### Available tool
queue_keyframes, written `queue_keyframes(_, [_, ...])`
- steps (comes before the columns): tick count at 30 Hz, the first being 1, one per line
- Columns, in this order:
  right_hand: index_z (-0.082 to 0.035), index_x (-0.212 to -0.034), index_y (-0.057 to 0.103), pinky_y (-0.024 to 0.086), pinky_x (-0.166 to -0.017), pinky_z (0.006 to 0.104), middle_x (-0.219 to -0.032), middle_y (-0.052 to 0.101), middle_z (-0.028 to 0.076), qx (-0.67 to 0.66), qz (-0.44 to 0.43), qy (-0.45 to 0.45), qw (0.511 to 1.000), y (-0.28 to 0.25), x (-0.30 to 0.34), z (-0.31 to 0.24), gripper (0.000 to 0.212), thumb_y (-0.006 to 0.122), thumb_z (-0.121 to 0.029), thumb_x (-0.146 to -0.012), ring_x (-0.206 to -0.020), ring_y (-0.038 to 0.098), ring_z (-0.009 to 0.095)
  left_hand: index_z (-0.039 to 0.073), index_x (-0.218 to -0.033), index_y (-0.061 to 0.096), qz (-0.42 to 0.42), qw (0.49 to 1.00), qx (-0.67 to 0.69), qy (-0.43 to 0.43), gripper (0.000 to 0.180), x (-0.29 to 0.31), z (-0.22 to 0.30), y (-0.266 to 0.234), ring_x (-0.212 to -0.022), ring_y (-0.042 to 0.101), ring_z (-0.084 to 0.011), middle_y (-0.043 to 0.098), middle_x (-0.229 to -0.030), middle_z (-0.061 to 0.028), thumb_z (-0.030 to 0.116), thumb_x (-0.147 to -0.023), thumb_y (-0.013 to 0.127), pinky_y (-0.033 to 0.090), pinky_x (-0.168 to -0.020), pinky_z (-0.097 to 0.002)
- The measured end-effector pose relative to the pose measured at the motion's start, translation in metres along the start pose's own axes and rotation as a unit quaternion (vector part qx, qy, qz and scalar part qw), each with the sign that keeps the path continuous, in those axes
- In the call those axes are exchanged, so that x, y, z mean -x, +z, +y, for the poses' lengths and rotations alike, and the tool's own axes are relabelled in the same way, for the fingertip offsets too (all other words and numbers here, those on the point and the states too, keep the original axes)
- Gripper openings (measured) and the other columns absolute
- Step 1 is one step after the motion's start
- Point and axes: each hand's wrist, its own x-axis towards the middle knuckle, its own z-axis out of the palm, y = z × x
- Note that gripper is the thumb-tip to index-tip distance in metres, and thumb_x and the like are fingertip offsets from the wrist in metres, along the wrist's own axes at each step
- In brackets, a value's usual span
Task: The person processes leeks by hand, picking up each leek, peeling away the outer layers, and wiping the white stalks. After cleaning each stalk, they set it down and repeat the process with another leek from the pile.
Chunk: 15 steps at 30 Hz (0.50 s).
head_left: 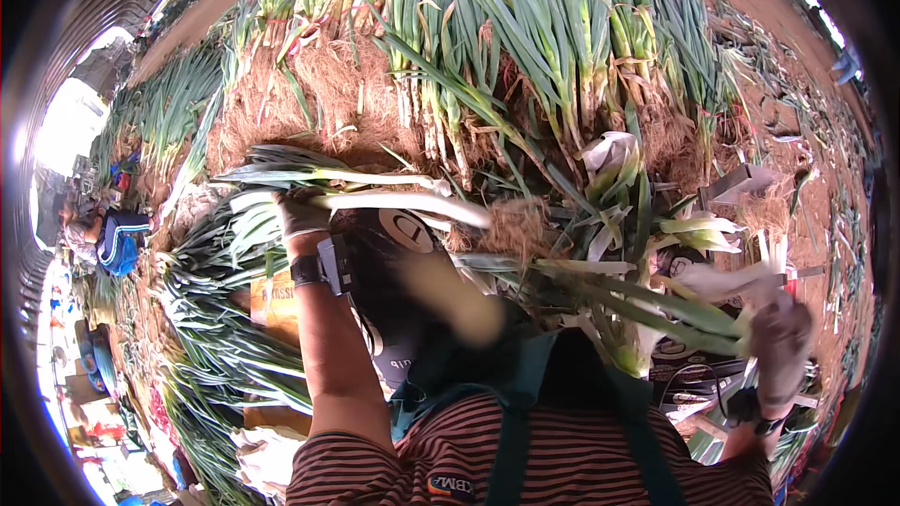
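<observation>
The left hand (302, 214), gloved, has its fingers (292, 199) wrapped around a long leek (394, 201) near its green end, the white stalk running right to a rooty tip just in front of the person's chest. The right hand (783, 342), also gloved (and somewhat blurred), closes on a bunch of green leaves (656, 305) that stretches left across the lap. A heap of leeks (525, 47) with brown roots fills the space ahead, another pile (216, 319) crowds the left side, and trimmings litter the ground (834, 225) at right, leaving little open room.
</observation>
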Motion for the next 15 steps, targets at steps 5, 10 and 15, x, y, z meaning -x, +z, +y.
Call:
queue_keyframes(5, [0.003, -0.116, 0.055, 0.043, -0.088, 0.0383, -0.105, 0.062, 0.014, 0.050, 0.054, -0.086, 0.994, 0.083, -0.076, 0.053, 0.028, 0.051, -0.015, -0.095, -0.098, 0.059, 0.028, 0.014, -0.080, 0.051, -0.146, 0.981, 0.117, 0.055, 0.039, -0.009, 0.131, -0.016, -0.059, 0.047, -0.0172, 0.046, -0.061, 0.0011, 0.048, -0.097, 0.044, 0.045, -0.064, -0.0338])
queue_keyframes(10, [-0.002, -0.113, 0.055, 0.046, -0.091, 0.0446, -0.116, 0.059, 0.021, 0.308, -0.254, -0.185, 0.898, 0.196, -0.114, 0.082, 0.036, 0.063, -0.021, -0.083, -0.108, 0.055, 0.040, 0.015, -0.076, 0.048, -0.038, 0.937, -0.091, 0.336, 0.039, 0.115, 0.211, 0.004, -0.054, 0.042, -0.0109, 0.044, -0.063, 0.0028, 0.047, -0.098, 0.048, 0.042, -0.053, -0.0278])
queue_keyframes(15, [-0.007, -0.110, 0.061, 0.046, -0.093, 0.0435, -0.109, 0.062, 0.017, 0.232, -0.297, -0.223, 0.899, 0.258, -0.124, 0.092, 0.034, 0.065, -0.024, -0.081, -0.108, 0.057, 0.036, 0.011, -0.080, 0.052, 0.253, 0.830, -0.314, 0.386, 0.041, 0.243, 0.254, -0.142, -0.051, 0.042, -0.0105, 0.043, -0.061, 0.0027, 0.049, -0.095, 0.055, 0.044, -0.051, -0.0281])
